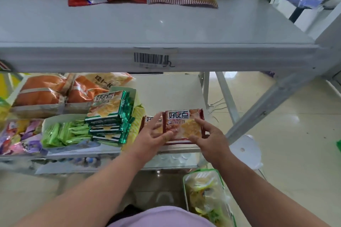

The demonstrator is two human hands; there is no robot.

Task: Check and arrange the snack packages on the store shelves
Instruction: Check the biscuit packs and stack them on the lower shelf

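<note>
A red-edged snack package is held at the right end of the lower shelf, flat side up, its long axis running left to right, printed characters toward the back. Its left edge is gripped by the left hand, thumb on top; its right front corner is touched by the right hand, fingers spread and relaxed. A second red package is partly hidden just beside it. Green-edged packages are stacked to the left.
</note>
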